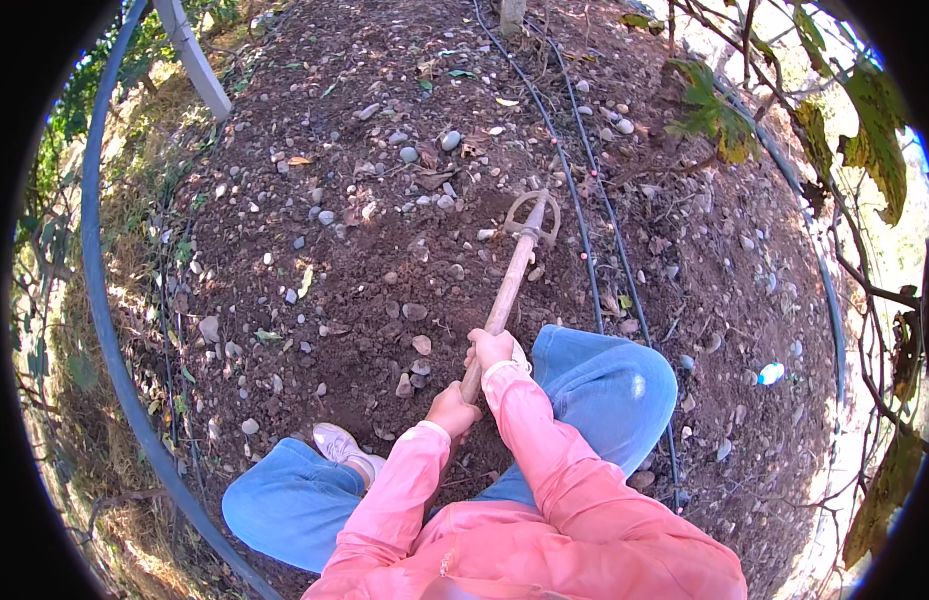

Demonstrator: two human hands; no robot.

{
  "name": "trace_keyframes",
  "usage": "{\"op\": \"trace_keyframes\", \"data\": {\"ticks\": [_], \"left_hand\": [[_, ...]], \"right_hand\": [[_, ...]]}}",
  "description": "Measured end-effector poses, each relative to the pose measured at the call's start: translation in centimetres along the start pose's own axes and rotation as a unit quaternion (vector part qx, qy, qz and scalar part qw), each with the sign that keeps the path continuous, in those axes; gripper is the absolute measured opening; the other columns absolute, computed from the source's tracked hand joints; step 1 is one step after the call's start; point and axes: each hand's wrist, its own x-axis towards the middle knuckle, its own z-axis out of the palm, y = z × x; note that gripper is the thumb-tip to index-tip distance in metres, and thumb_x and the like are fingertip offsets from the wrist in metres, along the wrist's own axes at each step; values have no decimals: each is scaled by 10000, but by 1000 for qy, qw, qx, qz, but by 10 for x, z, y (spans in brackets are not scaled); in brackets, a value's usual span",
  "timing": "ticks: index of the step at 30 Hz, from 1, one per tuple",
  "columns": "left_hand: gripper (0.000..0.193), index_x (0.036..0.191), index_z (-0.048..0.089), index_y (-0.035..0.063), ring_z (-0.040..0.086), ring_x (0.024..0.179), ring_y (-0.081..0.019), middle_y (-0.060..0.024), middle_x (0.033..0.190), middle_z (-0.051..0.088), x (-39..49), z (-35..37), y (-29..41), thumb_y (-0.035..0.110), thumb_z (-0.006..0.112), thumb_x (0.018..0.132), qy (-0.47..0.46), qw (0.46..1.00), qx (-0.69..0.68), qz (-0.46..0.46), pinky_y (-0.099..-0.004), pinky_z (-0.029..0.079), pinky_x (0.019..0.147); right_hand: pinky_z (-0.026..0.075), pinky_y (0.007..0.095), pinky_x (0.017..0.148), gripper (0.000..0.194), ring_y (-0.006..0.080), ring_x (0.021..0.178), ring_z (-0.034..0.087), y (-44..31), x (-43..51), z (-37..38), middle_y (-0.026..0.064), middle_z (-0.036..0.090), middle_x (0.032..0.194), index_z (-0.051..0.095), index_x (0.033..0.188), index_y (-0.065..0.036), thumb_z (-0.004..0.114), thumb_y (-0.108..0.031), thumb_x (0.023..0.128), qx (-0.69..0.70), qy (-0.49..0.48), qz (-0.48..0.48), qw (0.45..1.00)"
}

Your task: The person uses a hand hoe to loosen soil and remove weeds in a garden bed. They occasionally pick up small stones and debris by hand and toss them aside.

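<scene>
Both of my hands grip the wooden handle (pixel 511 289) of a long garden tool. My left hand (pixel 454 411) is closed around the lower part, nearer my body. Farther up the shaft, my right hand (pixel 490 348) holds it above my right foot. At the far end, a metal head with a looped frame, possibly a hoe (pixel 535 217), rests at the stony brown soil (pixel 389 270). How deep its blade sits in the ground cannot be told. The handle's near end is hidden by my left sleeve.
Two thin black drip-irrigation hoses (pixel 577 202) run just right of the tool head. A thick hose (pixel 108 300) curves along the left, near a concrete post (pixel 198 64). Vine leaves (pixel 712 109) hang at upper right. A small plastic bottle (pixel 770 373) lies on the right.
</scene>
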Motion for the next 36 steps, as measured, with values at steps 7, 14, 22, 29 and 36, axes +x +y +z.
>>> {"op": "trace_keyframes", "data": {"ticks": [7,14,22,29,36], "left_hand": [[343,1040,463,23,524,425,-199,-78,625,541,0,4,38,23,646,749,-7,999,47,8,-364,394,368],[340,1022,464,30,505,418,-193,-69,606,523,38,12,45,-11,645,737,-74,997,-26,-17,-367,375,366],[376,1085,489,56,465,405,-170,-44,595,494,32,7,22,-23,626,743,-63,994,-87,-12,-345,353,357],[361,1079,480,19,490,431,-170,-55,622,514,-18,-20,6,38,640,756,-71,994,-87,1,-355,371,368],[379,1076,464,-45,691,654,-348,-264,816,659,-66,-49,4,84,639,767,50,998,16,45,-458,527,549]], "right_hand": [[457,360,401,204,208,455,531,-30,-4,-16,80,536,627,493,910,-7,660,-80,818,63,-20,-19,998],[447,363,395,234,211,444,531,-37,33,-21,89,536,623,472,933,4,646,-80,800,28,31,-32,999],[455,374,400,312,225,455,553,-13,35,-6,90,546,636,438,987,-2,672,-87,799,-36,60,-39,997],[492,367,432,344,217,480,548,-10,-17,-1,86,529,651,395,1013,-22,676,-112,837,-13,-30,-29,999],[472,329,447,216,139,532,506,-32,-76,38,35,483,728,439,924,-71,648,-81,871,62,-170,-58,982]]}}
